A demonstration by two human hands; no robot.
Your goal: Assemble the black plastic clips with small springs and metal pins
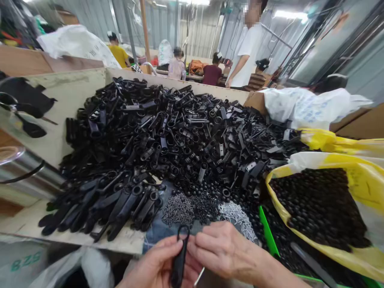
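Black plastic pull (180,262) is pinched between the left hand (151,260) and right hand (225,250), held close together just beyond the table's (120,240) near edge, below a heap of similar black pulls (168,132).

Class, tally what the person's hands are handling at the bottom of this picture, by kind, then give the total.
Bare hands: 2
Black plastic looped piece: 1
Thin silver metal pin: 1
Total: 4
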